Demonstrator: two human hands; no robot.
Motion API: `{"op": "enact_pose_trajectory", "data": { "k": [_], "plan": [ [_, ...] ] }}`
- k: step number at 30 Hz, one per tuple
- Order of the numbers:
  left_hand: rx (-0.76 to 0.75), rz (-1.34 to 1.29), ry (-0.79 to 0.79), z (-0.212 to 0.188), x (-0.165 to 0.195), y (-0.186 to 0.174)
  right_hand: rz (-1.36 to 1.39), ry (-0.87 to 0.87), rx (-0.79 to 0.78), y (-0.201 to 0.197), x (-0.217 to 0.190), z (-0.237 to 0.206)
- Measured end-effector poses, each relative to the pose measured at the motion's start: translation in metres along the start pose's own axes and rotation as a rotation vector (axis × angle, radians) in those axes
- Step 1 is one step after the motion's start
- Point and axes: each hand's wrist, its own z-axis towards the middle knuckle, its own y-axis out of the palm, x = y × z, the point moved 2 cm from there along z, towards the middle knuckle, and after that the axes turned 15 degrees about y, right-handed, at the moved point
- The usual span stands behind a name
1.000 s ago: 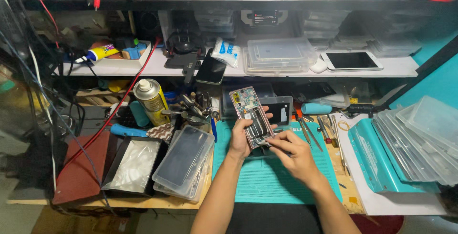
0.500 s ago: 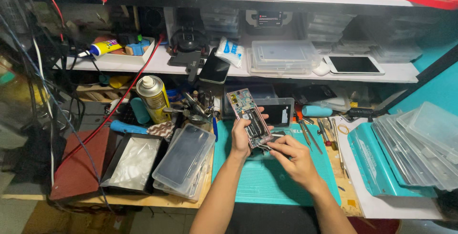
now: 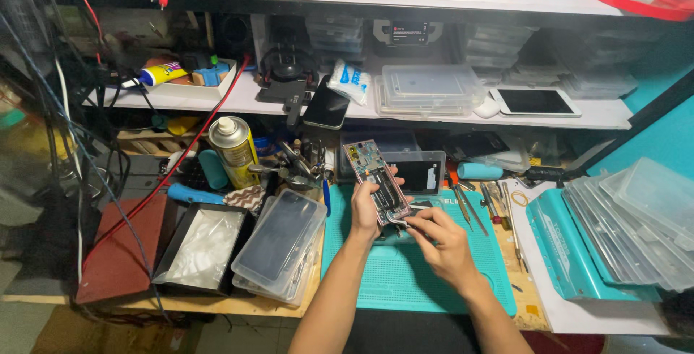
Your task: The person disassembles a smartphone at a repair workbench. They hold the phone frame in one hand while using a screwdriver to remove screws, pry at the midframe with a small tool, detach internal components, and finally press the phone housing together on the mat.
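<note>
Clamped around the lower half of an opened smartphone (image 3: 377, 180), the left hand (image 3: 363, 213) holds the device tilted above the teal work mat (image 3: 361, 282), its exposed circuitry facing up. Right hand (image 3: 441, 242), fingers pinched shut on fine metal tweezers (image 3: 402, 218), brings the tips to the phone's lower edge, touching or just short of it; the exact contact point is too small to tell. Left of the mat lie stacked clear plastic cases (image 3: 278, 242) and a black tray (image 3: 199, 245); behind them stand a yellow spray can (image 3: 233, 150) and a cluster of hand tools (image 3: 300, 166). A dark phone screen (image 3: 421, 173) rests just behind the held phone, and loose tools (image 3: 481, 206) lie to the right. Risks, as judged from this arrangement: tweezer tips slipping could scratch the board or tear a thin flex cable; any small part released over the mat could bounce into the surrounding clutter; the one-handed hold, unsupported by the mat, could let the phone twist under tweezer pressure.
</note>
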Motion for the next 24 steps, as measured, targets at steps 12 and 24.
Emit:
{"op": "enact_pose_trajectory", "data": {
  "k": [12,24],
  "plan": [
    [0.009,0.000,0.015,-0.002,0.005,0.001,-0.075,-0.124,0.069,0.004,-0.009,-0.003],
    [0.040,0.086,0.152,-0.006,0.003,0.009,-0.094,-0.130,0.147,0.003,-0.022,-0.007]
  ]
}}
